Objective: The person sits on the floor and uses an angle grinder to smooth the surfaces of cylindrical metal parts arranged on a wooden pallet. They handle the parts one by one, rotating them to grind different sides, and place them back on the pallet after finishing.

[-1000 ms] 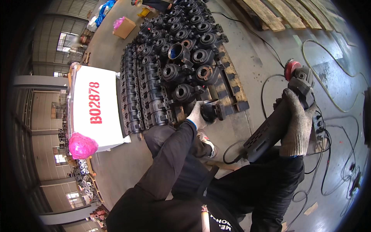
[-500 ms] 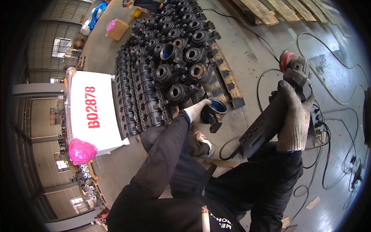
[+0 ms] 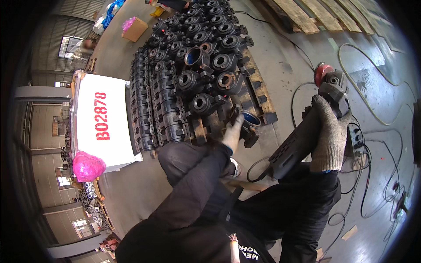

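My gloved left hand (image 3: pixel 234 131) is closed on the rim of a black cast metal housing (image 3: pixel 250 136), whose round bore is blue inside. The casting is tilted in front of my knees, at the near right corner of the stacked parts. My gloved right hand (image 3: pixel 332 136) grips the body of a large angle grinder (image 3: pixel 296 142), held pointing away from me. Its reddish disc (image 3: pixel 323 73) is up at the far end, apart from any casting. Fingers of my left hand are partly blurred.
Rows of black castings (image 3: pixel 188 79) stand on a wooden pallet (image 3: pixel 258 90) ahead. A white-covered box (image 3: pixel 109 118) with a pink bundle (image 3: pixel 89 166) is at the left. Cables (image 3: pixel 364 171) and a power strip (image 3: pixel 356 138) lie at the right. Wooden pallets (image 3: pixel 302 15) stand far right.
My left hand and the casting have shifted slightly right, and the casting has turned a little in my hold. The grinder stays in my right hand, nearly unmoved.
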The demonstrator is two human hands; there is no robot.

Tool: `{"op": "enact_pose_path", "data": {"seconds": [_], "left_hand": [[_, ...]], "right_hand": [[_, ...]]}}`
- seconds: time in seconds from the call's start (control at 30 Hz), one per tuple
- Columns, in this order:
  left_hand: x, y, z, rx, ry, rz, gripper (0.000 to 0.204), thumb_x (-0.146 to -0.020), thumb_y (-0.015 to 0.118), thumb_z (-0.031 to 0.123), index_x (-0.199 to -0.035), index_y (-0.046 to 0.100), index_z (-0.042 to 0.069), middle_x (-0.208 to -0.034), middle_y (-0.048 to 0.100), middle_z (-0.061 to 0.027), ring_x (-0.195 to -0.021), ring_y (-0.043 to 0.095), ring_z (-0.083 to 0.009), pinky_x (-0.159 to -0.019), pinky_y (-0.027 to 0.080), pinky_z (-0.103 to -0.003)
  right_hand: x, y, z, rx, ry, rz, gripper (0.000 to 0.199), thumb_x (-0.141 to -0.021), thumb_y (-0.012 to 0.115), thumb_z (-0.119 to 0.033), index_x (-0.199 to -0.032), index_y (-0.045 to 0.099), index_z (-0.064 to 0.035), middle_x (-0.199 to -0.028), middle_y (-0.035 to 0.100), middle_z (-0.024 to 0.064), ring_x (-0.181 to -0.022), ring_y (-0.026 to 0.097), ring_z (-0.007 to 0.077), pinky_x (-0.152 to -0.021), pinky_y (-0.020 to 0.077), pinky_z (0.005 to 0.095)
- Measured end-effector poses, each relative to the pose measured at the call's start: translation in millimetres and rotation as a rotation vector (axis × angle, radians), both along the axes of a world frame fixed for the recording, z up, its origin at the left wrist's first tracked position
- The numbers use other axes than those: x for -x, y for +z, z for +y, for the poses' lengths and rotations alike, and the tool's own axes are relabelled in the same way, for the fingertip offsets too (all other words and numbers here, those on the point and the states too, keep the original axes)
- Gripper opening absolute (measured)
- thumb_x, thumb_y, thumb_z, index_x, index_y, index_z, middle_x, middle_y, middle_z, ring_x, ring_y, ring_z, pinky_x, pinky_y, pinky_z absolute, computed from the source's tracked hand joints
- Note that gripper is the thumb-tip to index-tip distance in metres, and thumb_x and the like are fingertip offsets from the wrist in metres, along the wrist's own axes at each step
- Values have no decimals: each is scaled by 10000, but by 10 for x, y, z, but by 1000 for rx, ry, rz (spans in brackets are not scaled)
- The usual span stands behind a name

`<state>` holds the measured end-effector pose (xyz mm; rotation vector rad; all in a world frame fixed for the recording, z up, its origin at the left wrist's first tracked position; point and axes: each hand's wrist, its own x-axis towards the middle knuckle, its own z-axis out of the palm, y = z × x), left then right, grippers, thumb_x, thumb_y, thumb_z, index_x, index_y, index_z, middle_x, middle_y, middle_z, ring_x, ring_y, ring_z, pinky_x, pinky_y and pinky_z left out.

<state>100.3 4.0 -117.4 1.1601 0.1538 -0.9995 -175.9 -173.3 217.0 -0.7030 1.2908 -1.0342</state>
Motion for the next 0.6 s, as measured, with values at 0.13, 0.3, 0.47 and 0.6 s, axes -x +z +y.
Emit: {"op": "enact_pose_path", "data": {"seconds": [0.13,0.3,0.47,0.6], "left_hand": [[984,550,-133,-383,-162,-175,1061,-879,761,475,-1627,145,41,-1550,322,-299,-1392,434,-422,-1141,420,-452],[1218,1008,-226,-961,-585,-1120,1064,-702,897,477,-1502,298,113,-1532,332,-257,-1407,397,-428,-1146,380,-524],[993,1422,-294,-953,-1063,-1652,649,-748,818,498,-1204,571,108,-1244,553,-189,-1088,639,-388,-893,555,-475],[929,1750,-305,-933,-1330,-1536,672,-777,790,445,-1268,553,53,-1204,565,-274,-990,702,-456,-810,593,-510]], "right_hand": [[164,-156,-44,-6,-79,106,856,-832,846,-216,-1479,311,-48,-993,658,160,-806,707,259,-692,604,374],[62,-92,12,-3,-60,46,825,-824,849,-198,-1462,350,-41,-999,666,153,-805,705,255,-694,602,375],[47,-44,17,-32,-57,4,817,-822,847,-172,-1463,358,-41,-997,668,153,-812,706,254,-707,605,379],[61,-91,16,-1,-94,-20,833,-804,861,-172,-1460,363,-44,-1008,663,150,-838,709,256,-720,607,382]]}}
